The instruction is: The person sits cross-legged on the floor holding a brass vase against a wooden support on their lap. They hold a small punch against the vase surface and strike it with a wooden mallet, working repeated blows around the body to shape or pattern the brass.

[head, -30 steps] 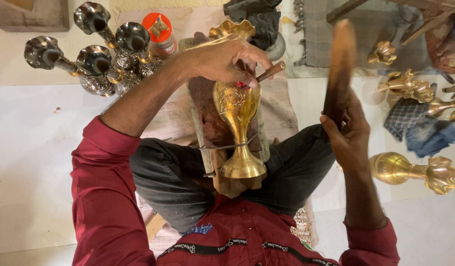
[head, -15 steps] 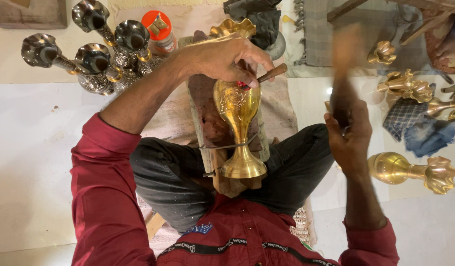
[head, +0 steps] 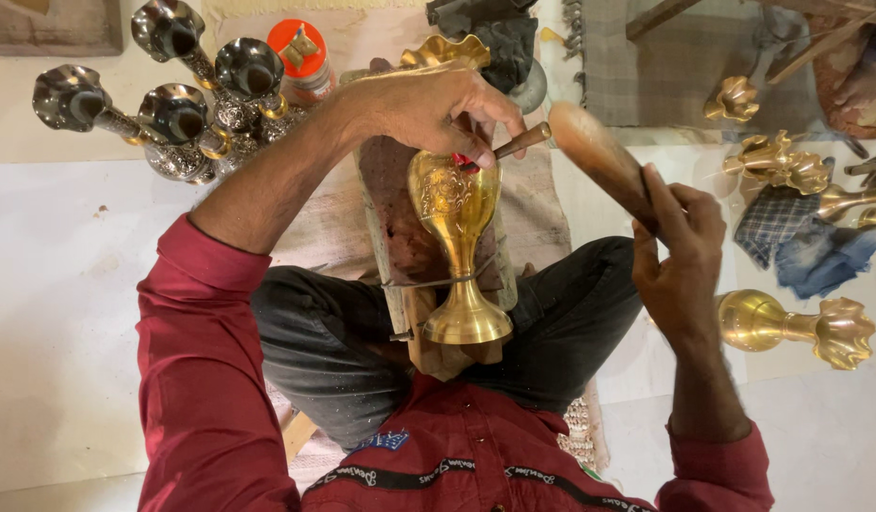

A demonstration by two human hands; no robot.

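A brass goblet-shaped vase (head: 454, 213) lies lengthways on a wooden rest (head: 390, 204) over my lap, foot toward me. My left hand (head: 428, 104) presses on its engraved bowl and grips a small chisel (head: 520, 142) with a wooden butt, tip on the metal. My right hand (head: 682, 256) is closed around a brown wooden mallet (head: 599, 161), which tilts left with its head just beside the chisel's butt end.
Several silver-coloured goblets (head: 172, 104) and an orange-lidded jar (head: 300, 57) lie at the upper left. A brass vase (head: 789, 327) lies on the floor at the right, more brass pieces (head: 779, 166) and a blue cloth (head: 817, 246) beyond it.
The mallet swung from upright down and leftward to the chisel's butt. My left hand and the vase stayed where they were.
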